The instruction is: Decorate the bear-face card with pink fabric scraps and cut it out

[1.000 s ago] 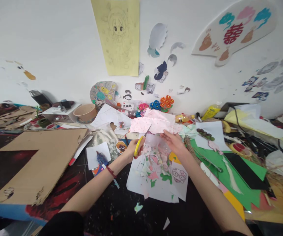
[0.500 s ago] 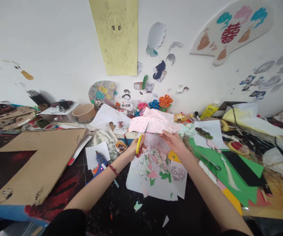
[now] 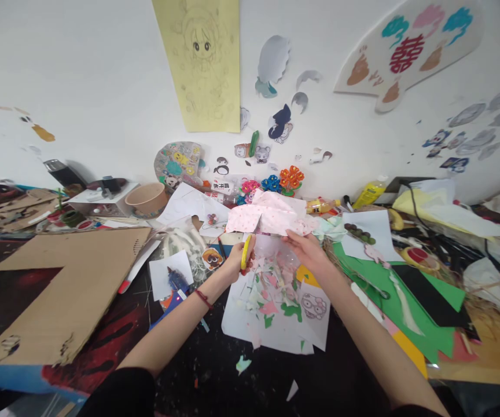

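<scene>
My left hand (image 3: 235, 260) is closed round the yellow handle of a pair of scissors (image 3: 246, 252). The blades point away from me into a sheet of pink patterned fabric or paper (image 3: 276, 213), where a slit shows. My right hand (image 3: 302, 246) pinches the near edge of that pink sheet, to the right of the slit. Below both hands, many small pink, green and white scraps (image 3: 271, 289) lie heaped on white paper (image 3: 241, 315). A clear, see-through container seems to stand behind the scraps, but its outline is hard to make out.
Cut cardboard (image 3: 80, 278) lies at the left, near a blue glue gun (image 3: 177, 279). On the right are green sheets (image 3: 349, 272), a black phone-like slab (image 3: 423, 294) and a yellow bottle (image 3: 371, 191). Bead or paper flowers (image 3: 291, 178) stand against the wall.
The view has shifted slightly. Both hands keep almost the same place on the scissors and the pink sheet; the scissors' handle looks slightly more closed.
</scene>
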The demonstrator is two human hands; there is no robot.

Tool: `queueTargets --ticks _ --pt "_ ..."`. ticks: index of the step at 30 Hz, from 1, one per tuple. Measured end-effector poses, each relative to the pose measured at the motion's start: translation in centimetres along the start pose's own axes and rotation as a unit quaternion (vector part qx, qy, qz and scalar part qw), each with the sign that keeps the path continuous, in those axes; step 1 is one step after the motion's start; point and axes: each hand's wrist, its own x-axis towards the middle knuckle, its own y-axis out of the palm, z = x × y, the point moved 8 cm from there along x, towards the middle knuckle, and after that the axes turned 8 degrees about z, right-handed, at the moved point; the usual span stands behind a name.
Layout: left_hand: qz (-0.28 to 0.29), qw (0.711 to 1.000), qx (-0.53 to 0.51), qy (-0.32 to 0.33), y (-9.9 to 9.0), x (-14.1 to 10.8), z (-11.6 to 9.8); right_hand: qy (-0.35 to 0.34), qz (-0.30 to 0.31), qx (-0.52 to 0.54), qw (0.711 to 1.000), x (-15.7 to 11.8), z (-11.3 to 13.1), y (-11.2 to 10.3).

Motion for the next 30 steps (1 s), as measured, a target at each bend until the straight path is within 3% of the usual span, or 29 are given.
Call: queueTargets --ticks 7,24,30 --pt "0.017 0.999 0.040 0.001 0.5 0.0 -0.2 0.001 0.007 0.002 1.000 0.1 0.0 0.4" --pt "-0.035 0.999 0.016 0.006 -0.2 2.0 -0.1 0.011 0.002 -0.009 1.000 -0.2 0.0 0.0" --pt "-0.026 0.999 0.031 0.012 -0.1 2.5 -0.3 0.012 0.003 -0.010 1.000 -0.3 -0.2 0.0"
